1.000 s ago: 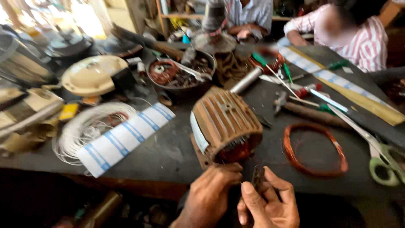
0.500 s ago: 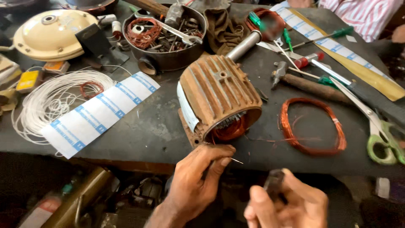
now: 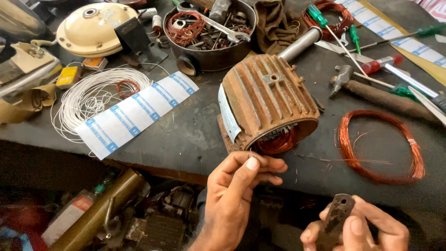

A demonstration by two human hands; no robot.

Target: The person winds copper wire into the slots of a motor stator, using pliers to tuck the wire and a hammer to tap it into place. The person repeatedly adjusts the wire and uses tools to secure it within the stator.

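Observation:
A rusty ribbed motor housing [image 3: 267, 104] lies on its side on the dark workbench [image 3: 195, 135], with copper windings [image 3: 278, 143] showing at its open end. My left hand [image 3: 237, 186] hovers just below that opening, thumb and fingers pinched on a thin copper wire that runs from the windings. My right hand [image 3: 357, 227] sits at the lower right and grips a small flat dark metal tool [image 3: 335, 217] with a hole in its tip. A loose copper wire coil [image 3: 381, 146] lies to the right of the housing.
Behind the housing are a metal bowl [image 3: 211, 35] of nuts and a spanner, a cream fan cover [image 3: 95, 28], screwdrivers [image 3: 332, 30] and a hammer [image 3: 376, 95]. White wire [image 3: 88, 100] and a white paper strip [image 3: 137, 111] lie at left. Scrap parts sit under the bench.
The view has tilted down and moved closer to the bench. My hands have spread apart; my left hand rose toward the housing's open end, and my right hand now holds the tool lower right.

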